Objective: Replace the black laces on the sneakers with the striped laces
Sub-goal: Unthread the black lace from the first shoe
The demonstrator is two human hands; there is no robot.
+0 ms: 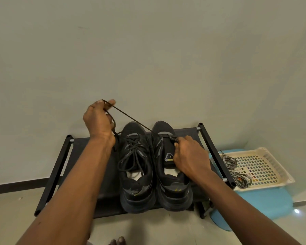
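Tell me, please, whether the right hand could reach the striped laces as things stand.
Probably yes, once the right hand lets go of the right sneaker: the striped laces lie uncovered in the tray nearby.

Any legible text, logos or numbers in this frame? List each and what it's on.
No text here can be read.
Tongue label on the right sneaker: a pale mark above a yellow strip, too blurred to read.
Yellow marks on the heel of the right sneaker and of the left sneaker: too small to read.
Tray: coloured squares show through its grid, with no lettering visible.
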